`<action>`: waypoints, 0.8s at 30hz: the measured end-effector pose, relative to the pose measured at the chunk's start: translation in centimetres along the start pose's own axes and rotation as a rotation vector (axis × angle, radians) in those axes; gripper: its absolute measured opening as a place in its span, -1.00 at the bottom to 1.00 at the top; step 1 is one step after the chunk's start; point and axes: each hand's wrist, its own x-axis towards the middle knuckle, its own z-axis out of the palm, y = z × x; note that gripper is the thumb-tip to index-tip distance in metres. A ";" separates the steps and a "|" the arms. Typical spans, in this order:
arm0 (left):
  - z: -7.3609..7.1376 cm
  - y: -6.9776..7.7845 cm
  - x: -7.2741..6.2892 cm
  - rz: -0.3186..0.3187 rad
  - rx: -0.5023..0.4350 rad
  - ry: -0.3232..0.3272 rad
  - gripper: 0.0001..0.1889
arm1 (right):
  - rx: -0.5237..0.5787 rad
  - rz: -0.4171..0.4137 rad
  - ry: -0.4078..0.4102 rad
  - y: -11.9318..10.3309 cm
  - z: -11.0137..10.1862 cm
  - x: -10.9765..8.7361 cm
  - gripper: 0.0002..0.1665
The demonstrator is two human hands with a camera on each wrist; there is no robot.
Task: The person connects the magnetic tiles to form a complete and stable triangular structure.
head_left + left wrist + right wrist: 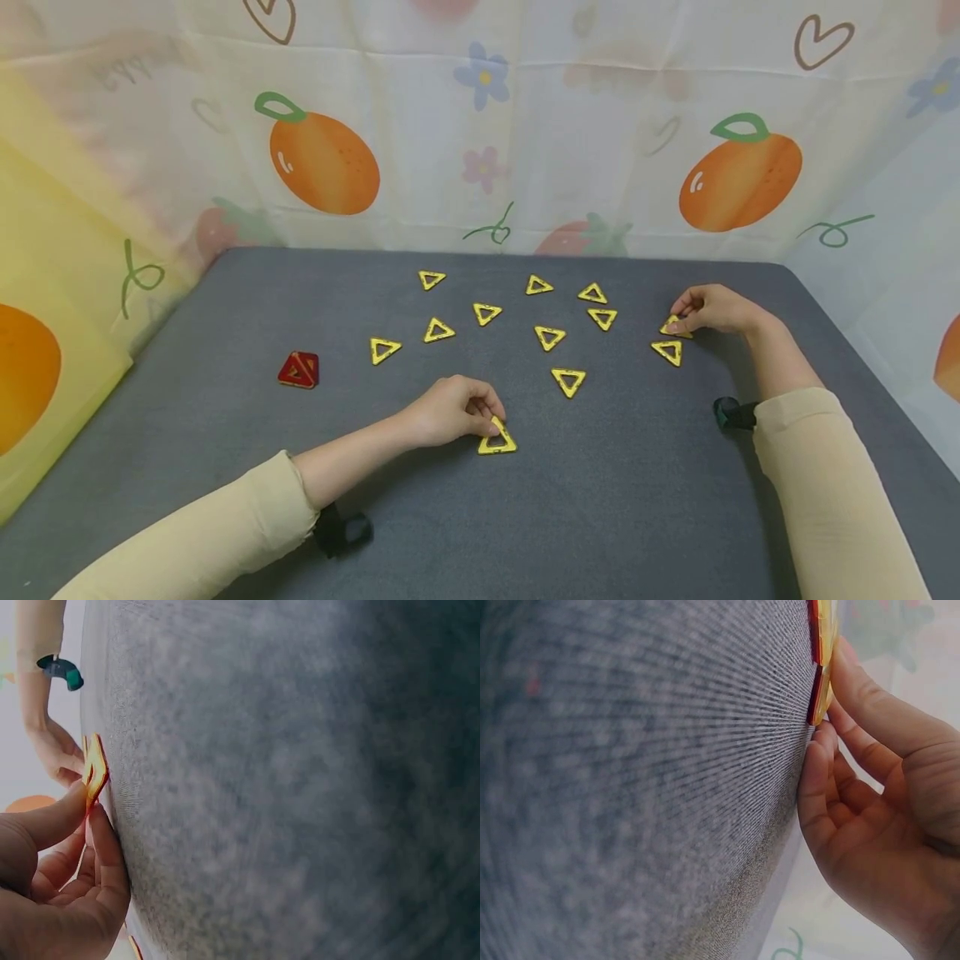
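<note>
From the head, looking forward and down, well back from bare left hand (pixel 457 410) and right hand (pixel 716 308). From each wrist, turned sideways, looking close across the flat dark-grey surface (pixel 600 508). Sharing both hands between head and left wrist.

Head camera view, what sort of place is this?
Probably a small screened-off table workspace: a gray tabletop, fruit-print fabric hung behind it, and yellow triangular frames spread on top.

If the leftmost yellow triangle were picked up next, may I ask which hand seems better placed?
Probably the left hand: it is nearer the leftmost yellow triangle, though it holds another yellow triangle. The right hand is farther off, across the table.
</note>
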 end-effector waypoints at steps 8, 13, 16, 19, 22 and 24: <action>0.2 0.1 -0.3 -0.006 0.025 0.016 -0.87 | -0.002 -0.008 0.005 -0.1 0.0 0.0 -0.44; 0.1 0.0 -0.3 0.011 0.035 0.005 -0.78 | -0.022 -0.002 0.013 0.1 0.0 0.1 -0.44; -0.1 -0.2 -0.5 0.034 0.026 -0.023 -0.67 | -0.026 0.002 0.016 0.3 0.0 0.2 -0.45; -0.5 -0.6 -0.8 0.062 0.036 -0.056 -0.58 | -0.025 0.005 0.014 0.5 -0.1 0.3 -0.45; -0.9 -1.2 -1.2 0.087 0.051 -0.077 -0.54 | -0.019 0.005 0.004 0.5 0.0 0.4 -0.45; -1.0 -1.4 -1.4 0.092 0.048 -0.085 -0.55 | -0.013 0.003 -0.001 0.5 0.0 0.4 -0.45</action>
